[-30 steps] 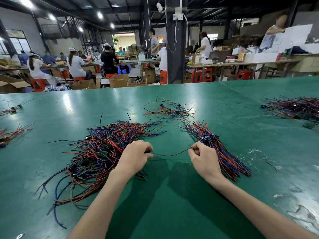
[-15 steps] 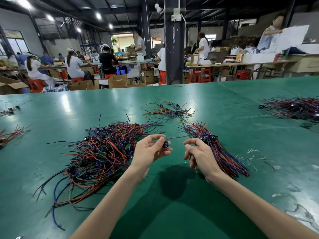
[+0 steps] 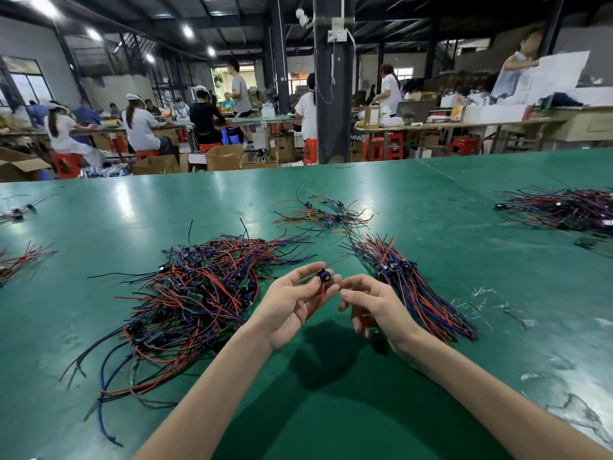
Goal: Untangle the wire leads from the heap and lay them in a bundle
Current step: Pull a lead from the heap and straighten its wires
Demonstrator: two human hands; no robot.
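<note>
Fingers (image 3: 310, 269) of the left hand (image 3: 288, 307) are pinching one wire lead (image 3: 323, 277) by its dark connector, palm up above the green table (image 3: 331, 419), its thin red tail trailing up and rightward toward the bundle (image 3: 418, 293). The right hand (image 3: 374, 303) is hovering just beside the connector, fingers loosely curled and seemingly holding nothing, though blur is hiding whether its forefinger is touching. That bundle is lying just past the right hand, long axis running far-left to near-right, so the right hand is nearer it. The heap (image 3: 199, 287) is sprawling left of the left hand; a smaller tangle (image 3: 318, 214) is lying farther back, and workers (image 3: 139, 127) are sitting across the hall.
</note>
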